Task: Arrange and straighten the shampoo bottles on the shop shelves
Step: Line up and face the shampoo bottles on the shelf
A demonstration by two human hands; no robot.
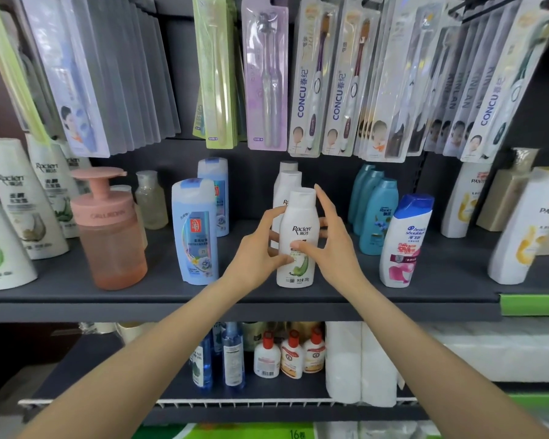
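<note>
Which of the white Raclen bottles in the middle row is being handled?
The front white Raclen bottle, nearest the shelf edge: the left hand and right hand hold its sides. The two behind it stand untouched.

Single head view, wide-angle, faces shelf unit (235, 299) head-on at close range, tilted slightly down; shelf edges bow near frame borders.

Both hands, left hand (260, 248) and right hand (330, 245), around upright white Raclen bottle (298, 236) on dark shelf (108, 299).
</note>
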